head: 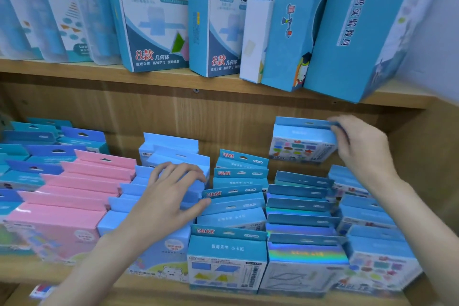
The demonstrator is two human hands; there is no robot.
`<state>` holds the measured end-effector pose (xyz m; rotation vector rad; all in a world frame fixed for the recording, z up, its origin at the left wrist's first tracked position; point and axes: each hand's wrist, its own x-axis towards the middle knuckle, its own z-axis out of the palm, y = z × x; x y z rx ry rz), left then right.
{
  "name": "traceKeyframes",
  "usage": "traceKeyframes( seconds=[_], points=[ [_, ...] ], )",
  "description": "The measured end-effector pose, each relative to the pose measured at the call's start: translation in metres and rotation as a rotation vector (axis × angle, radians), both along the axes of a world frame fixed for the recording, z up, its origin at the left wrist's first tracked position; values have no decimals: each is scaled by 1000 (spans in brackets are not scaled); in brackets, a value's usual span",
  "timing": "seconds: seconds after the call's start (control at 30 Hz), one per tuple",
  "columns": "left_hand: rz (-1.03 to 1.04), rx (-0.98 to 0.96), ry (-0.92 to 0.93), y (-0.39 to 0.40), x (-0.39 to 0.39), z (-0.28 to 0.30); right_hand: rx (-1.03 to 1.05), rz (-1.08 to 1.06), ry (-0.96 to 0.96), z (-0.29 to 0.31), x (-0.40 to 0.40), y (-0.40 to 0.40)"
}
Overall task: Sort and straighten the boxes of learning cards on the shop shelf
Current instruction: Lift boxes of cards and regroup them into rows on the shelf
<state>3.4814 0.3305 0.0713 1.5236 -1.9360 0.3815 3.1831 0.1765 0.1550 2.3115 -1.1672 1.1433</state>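
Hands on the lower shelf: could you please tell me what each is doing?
Left hand: open, resting on the light blue boxes.
Right hand: holding a lifted card box.

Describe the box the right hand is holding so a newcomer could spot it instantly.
Start at the lower wooden shelf, packed with rows of card boxes. Above the back of the holographic-topped row, the right hand grips one light blue box by its top right corner. It alone is lifted clear of the rows, its front printed with colourful shapes.
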Motion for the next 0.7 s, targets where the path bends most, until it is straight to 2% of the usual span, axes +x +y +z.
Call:
traceKeyframes(
  seconds=[0.1,0.17,0.3,0.4,0.53,0.7],
  points=[
    [26,-122,98,4,-5,4,-242,32,-114,0,1,32],
    [95,-191,155,9,-1,7,-302,59,-221,4,13,51],
    [196,-196,198,27,21,10,-226,159,-335,18,52,66],
    [198,-157,188,44,36,6,-110,227,-388,26,86,63],
    [156,-99,145,54,51,3,-83,176,-434,30,112,75],
    [72,-28,225,49,56,7,-122,41,-396,32,102,91]
  ],
)
